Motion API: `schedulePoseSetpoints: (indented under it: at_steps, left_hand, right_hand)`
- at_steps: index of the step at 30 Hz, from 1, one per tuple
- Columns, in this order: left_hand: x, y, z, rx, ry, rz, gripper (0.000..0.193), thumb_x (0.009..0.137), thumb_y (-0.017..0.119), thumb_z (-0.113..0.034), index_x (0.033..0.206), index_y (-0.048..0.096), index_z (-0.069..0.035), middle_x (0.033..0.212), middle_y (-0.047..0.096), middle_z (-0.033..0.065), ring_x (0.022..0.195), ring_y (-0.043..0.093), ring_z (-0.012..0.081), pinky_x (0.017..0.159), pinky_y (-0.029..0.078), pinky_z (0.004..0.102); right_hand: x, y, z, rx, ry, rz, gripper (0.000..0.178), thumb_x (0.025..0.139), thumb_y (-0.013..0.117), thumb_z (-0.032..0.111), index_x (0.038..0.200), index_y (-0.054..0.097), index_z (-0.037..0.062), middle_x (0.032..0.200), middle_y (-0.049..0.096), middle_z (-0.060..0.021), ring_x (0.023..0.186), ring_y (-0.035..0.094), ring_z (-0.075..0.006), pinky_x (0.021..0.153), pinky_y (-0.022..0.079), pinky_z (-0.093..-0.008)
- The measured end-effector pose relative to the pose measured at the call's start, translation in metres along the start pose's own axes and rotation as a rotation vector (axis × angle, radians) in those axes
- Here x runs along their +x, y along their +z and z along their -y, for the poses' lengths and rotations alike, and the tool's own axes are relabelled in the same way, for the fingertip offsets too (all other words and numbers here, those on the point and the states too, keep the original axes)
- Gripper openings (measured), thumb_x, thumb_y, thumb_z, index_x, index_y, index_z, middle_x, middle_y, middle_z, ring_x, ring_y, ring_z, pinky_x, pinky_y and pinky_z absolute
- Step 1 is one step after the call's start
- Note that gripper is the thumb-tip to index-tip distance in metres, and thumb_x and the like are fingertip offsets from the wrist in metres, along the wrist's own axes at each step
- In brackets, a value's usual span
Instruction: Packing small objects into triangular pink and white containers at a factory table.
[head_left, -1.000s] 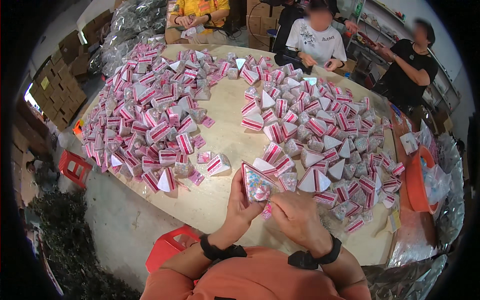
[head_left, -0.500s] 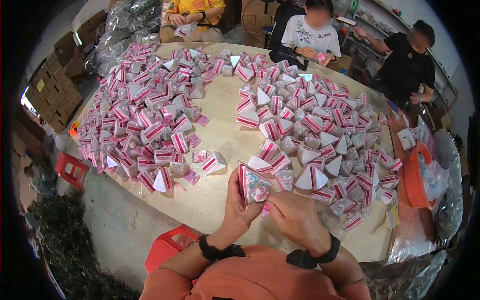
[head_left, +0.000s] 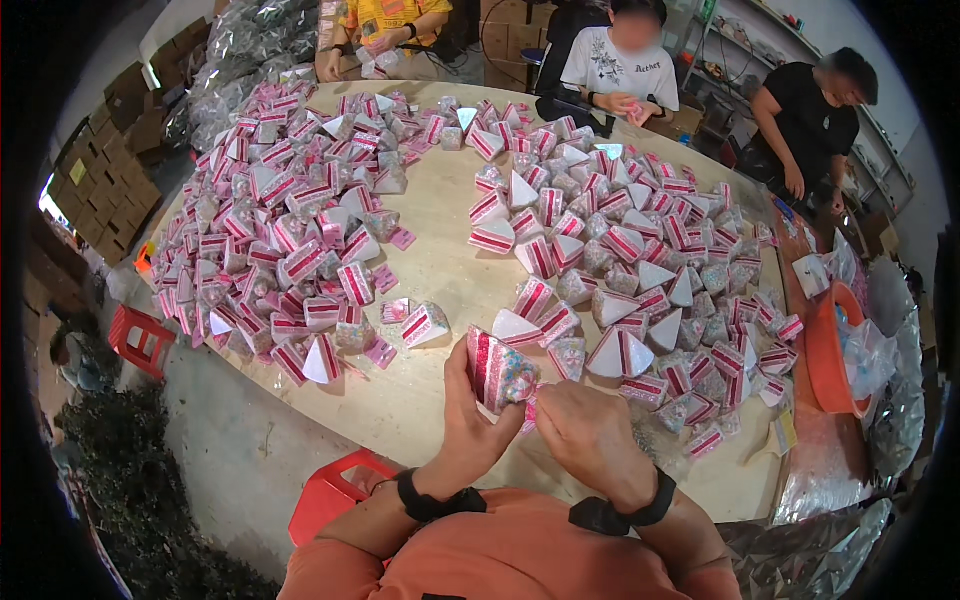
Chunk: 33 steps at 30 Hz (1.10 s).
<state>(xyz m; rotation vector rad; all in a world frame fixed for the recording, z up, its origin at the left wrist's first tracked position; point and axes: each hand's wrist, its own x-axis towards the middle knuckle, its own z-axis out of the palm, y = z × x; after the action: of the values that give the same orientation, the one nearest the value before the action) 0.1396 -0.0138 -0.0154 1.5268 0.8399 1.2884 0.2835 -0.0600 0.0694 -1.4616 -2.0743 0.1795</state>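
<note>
A wedge-shaped toy cake slice (head_left: 497, 368), pink-and-white striped on its side with a speckled pastel top, is held up over the near part of the table. My left hand (head_left: 468, 432) is wrapped round it, thumb along its lower edge. Against the slice's right corner, my right hand (head_left: 595, 430) is closed with its fingers curled in. A bit of pink (head_left: 530, 412) shows between the two hands; what exactly my right fingers pinch is hidden. Just beyond lie more slices, one white-topped slice (head_left: 517, 328) nearest, and another slice (head_left: 425, 326) stands apart to the left.
Big heaps of similar slices cover the table (head_left: 440, 230) at left (head_left: 290, 220) and right (head_left: 640, 230). An orange basin (head_left: 835, 350) with clear plastic stands at the right. Red stools (head_left: 143, 338) are at the left. Three people are across the table, two handling small items.
The slice has turned in my left hand, so its striped side shows more and its speckled top less. My right hand stays closed by its corner. The person at far right has lowered an arm.
</note>
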Motion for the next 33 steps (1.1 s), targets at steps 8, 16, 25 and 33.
schedulePoseSetpoints:
  at_steps: [8,16,25,33]
  left_hand:
    - [-0.004,0.002,-0.001,-0.027,-0.04,-0.035,0.079,0.071,0.067,0.001,0.137,0.022,0.004,0.123,0.038,0.0155,0.111,0.046,0.0223,0.093,0.04,0.0327]
    - [-0.004,0.0,-0.009,0.199,0.014,-0.023,0.077,0.07,0.066,0.002,0.135,0.025,0.004,0.12,0.039,0.0149,0.108,0.047,0.022,0.09,0.041,0.0324]
    - [-0.005,-0.01,0.0,0.53,0.271,-0.055,0.077,0.063,0.069,-0.003,0.13,0.033,0.007,0.114,0.047,0.0249,0.098,0.047,0.038,0.085,0.04,0.0439]
    - [-0.004,-0.016,-0.003,0.408,0.036,0.048,0.078,0.068,0.069,-0.004,0.134,0.028,0.003,0.113,0.042,0.0175,0.105,0.048,0.027,0.091,0.041,0.0353]
  right_hand:
    - [-0.002,0.008,-0.004,0.054,0.06,-0.011,0.003,0.078,0.058,0.005,0.077,0.056,0.0023,0.07,0.055,-0.0137,0.063,0.056,-0.0327,0.055,0.044,-0.0405]
    - [-0.004,0.014,-0.007,0.144,0.101,-0.01,0.008,0.082,0.053,0.007,0.077,0.049,0.0026,0.067,0.052,-0.0154,0.063,0.054,-0.0358,0.055,0.043,-0.0438]
    - [-0.006,0.028,-0.006,0.274,0.268,-0.005,0.006,0.083,0.054,0.007,0.081,0.052,0.0015,0.072,0.056,-0.0173,0.066,0.056,-0.0369,0.056,0.044,-0.0415]
    - [-0.002,0.035,-0.004,0.666,0.577,0.061,0.008,0.085,0.056,0.005,0.088,0.049,0.0007,0.068,0.057,-0.0116,0.058,0.059,-0.0194,0.052,0.046,-0.0309]
